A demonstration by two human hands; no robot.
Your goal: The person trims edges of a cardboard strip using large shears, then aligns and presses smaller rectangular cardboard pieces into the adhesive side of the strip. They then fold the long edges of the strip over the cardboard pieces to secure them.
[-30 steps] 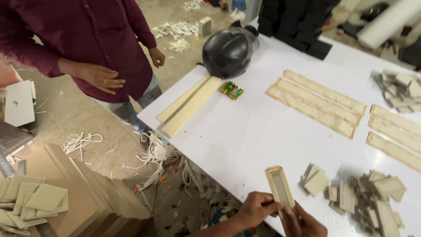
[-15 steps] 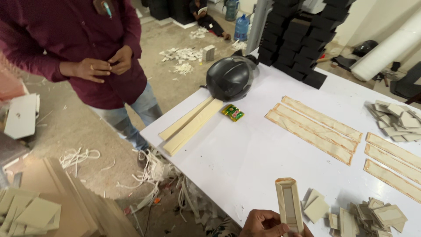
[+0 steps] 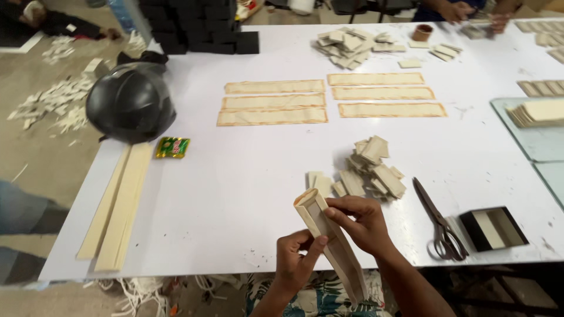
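Lower end of long cardboard tray (image 3: 331, 239) runs off bottom edge, partly masked by wrists. Left hand (image 3: 298, 258) below, fingers curled round tray's side, thumb pressed on wall. Right hand (image 3: 359, 220) above, fingertips pinching upper rim. Tray tilted, held over near edge of white table (image 3: 235, 194). Pile of small cardboard pieces (image 3: 367, 170) just beyond, scissors (image 3: 437, 220) to right. Black helmet (image 3: 130, 103) far left, blurred.

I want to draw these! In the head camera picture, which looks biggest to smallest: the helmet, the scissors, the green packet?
1. Helmet, clearly the biggest.
2. Scissors, long but thin; they lie nearer the camera, which may enlarge them a bit.
3. Green packet, the smallest.
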